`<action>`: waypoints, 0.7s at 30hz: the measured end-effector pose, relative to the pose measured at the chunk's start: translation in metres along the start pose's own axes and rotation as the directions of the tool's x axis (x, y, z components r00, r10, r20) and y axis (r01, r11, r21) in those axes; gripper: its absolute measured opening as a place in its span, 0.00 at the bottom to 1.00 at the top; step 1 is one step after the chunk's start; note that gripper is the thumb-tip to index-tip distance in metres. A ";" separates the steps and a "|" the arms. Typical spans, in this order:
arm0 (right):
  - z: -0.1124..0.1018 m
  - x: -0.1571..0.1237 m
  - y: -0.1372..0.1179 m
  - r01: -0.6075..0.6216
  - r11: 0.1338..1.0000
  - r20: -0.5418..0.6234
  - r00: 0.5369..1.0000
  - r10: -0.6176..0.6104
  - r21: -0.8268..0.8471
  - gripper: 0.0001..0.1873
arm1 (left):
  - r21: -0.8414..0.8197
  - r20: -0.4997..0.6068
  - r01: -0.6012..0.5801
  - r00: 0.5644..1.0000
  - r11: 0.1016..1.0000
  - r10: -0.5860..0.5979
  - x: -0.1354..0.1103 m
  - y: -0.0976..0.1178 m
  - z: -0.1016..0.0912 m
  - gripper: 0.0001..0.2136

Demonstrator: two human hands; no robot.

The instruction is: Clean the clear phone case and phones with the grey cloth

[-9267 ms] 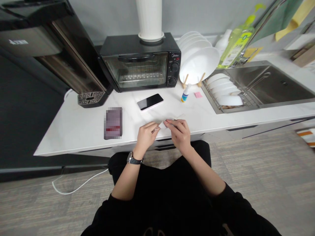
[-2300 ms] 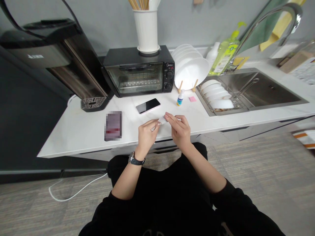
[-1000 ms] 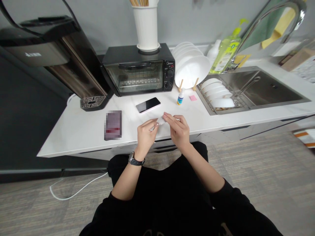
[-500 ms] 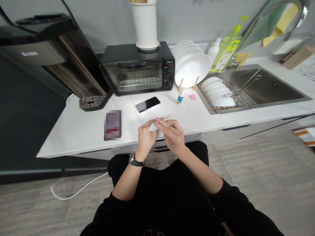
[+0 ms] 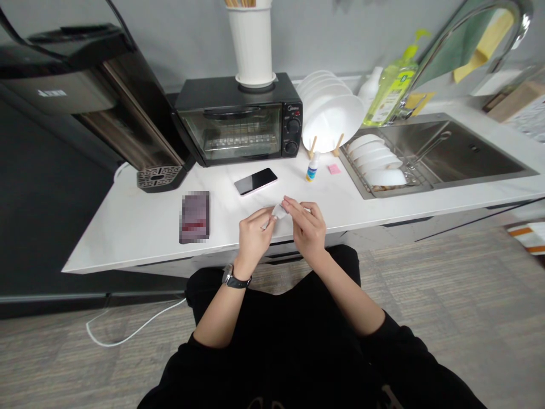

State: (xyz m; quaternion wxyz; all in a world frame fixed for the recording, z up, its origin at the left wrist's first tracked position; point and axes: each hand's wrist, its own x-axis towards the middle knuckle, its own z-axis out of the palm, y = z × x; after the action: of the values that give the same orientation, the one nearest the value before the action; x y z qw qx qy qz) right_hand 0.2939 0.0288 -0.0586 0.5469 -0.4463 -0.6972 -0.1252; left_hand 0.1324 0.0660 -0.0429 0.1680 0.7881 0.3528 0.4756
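Close to the counter's front edge, a small, thin white sheet [image 5: 280, 211] stretches between my two hands; whether it is tissue or cloth I cannot tell. My left hand [image 5: 254, 236], with a watch on its wrist, pinches the sheet's lower left part. At its upper right, the fingertips of my right hand [image 5: 309, 230] are closed on it. Beyond my hands lie a phone [image 5: 256, 182] with a dark screen and a small white spray bottle [image 5: 312, 168] with a blue and yellow label. Left of them is a dark, pixelated flat item [image 5: 195, 217].
A black toaster oven [image 5: 238, 122] stands at the back, bearing a white pot [image 5: 251, 42]. White plates [image 5: 334, 122] are racked beside it, near a pink note [image 5: 334, 168]. The sink [image 5: 472, 150] with bowls is at right; a tall dispenser machine [image 5: 128, 102] stands left.
My right hand has moved a little to the right, away from my left. More of the white sheet shows between them. The items on the counter stay put.
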 end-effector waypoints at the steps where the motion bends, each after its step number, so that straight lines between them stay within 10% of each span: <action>1: 0.002 -0.002 -0.004 -0.011 1.000 0.005 1.000 0.011 -0.005 0.34 | -0.004 -0.005 -0.001 1.000 1.000 0.001 0.000 0.000 0.000 0.10; 15: -0.004 -0.003 0.013 0.059 0.997 -0.024 0.998 -0.058 0.057 0.32 | 0.034 0.063 -0.020 0.998 0.999 0.018 -0.003 -0.008 0.001 0.13; 21: -0.018 -0.012 0.049 -0.257 0.953 0.171 0.958 0.230 0.157 0.18 | 0.112 0.286 -0.035 0.958 0.993 0.002 -0.001 -0.026 -0.009 0.21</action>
State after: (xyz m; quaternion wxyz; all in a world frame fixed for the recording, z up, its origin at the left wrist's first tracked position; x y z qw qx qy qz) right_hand 0.3427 0.0394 -0.0778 0.5417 -0.4867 -0.6841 0.0401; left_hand 0.1143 0.0830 -0.0546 0.1666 0.8601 0.3446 0.3373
